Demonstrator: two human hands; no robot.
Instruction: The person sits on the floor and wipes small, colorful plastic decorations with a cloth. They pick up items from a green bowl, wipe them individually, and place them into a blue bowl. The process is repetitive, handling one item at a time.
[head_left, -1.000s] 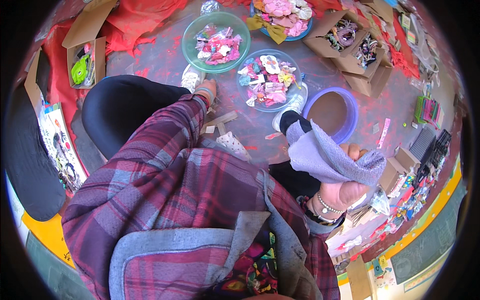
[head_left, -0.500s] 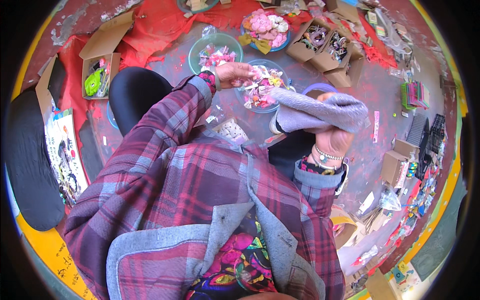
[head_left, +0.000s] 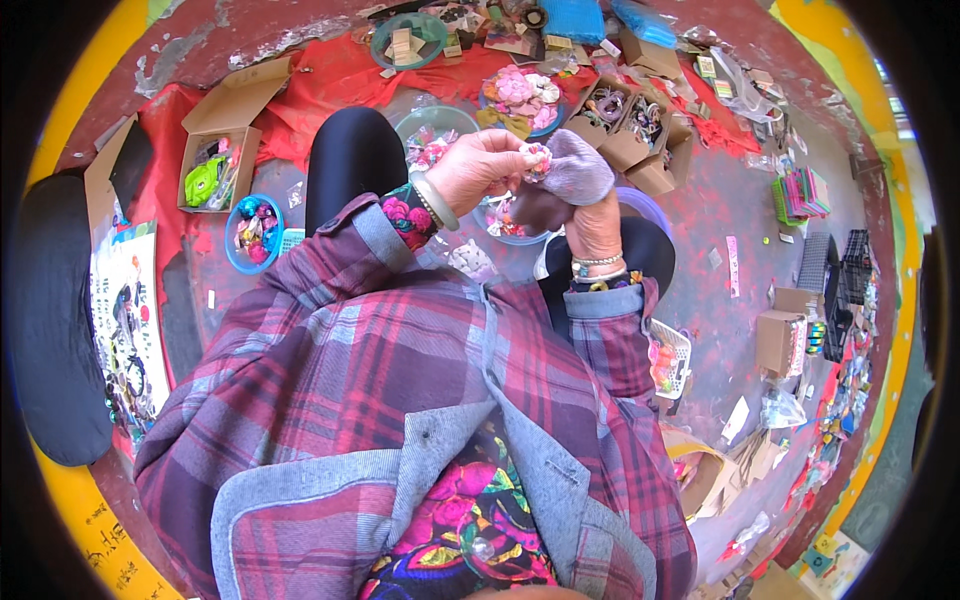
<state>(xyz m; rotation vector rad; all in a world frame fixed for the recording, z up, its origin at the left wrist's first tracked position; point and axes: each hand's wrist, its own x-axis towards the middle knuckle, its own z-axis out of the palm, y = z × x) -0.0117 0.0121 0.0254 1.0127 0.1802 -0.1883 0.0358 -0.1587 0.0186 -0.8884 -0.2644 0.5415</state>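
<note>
- With the left hand, pinching a small pink-and-white ornament between thumb and fingertips, out beyond the palm.
- Holding it at the left edge of a greyish-purple cloth; unable to tell whether touching.
- With the right hand, bearing that cloth over hidden fingers; unable to tell if clenched.

red cloth, open cardboard box

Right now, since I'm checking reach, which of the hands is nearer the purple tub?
Right. The right hand is just left of the purple tub in the picture; the left hand is farther left.
</note>
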